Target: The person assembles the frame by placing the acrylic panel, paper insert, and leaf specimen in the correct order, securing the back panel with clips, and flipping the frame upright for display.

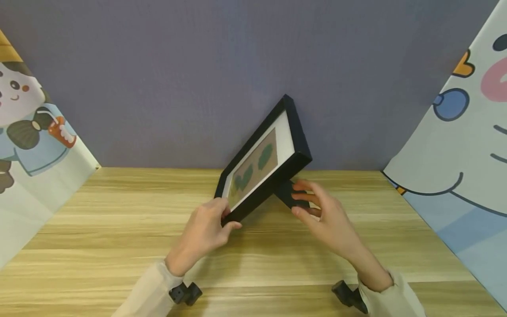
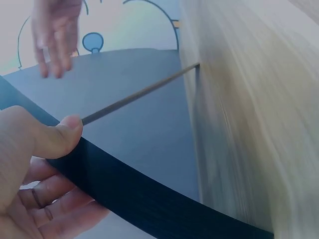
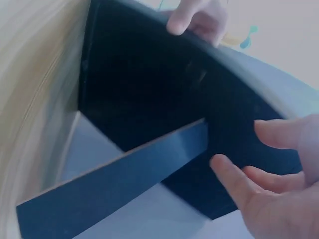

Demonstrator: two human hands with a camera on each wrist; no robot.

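Note:
A black picture frame stands tilted on the table, its white mat and a brown print with green leaf-like shapes showing. With thumb and fingers my left hand grips the frame's near left edge, the thumb on the back side in the left wrist view. Behind it a flat black stand leg juts from the frame's dark back down to the wood. My right hand hovers by that leg, fingers spread and loosely bent; the right wrist view shows them apart from the leg.
The light wooden table ends at a grey-purple wall panel behind the frame. Cartoon-printed panels flank it, a left panel and a right panel. Each wrist bears a black camera mount.

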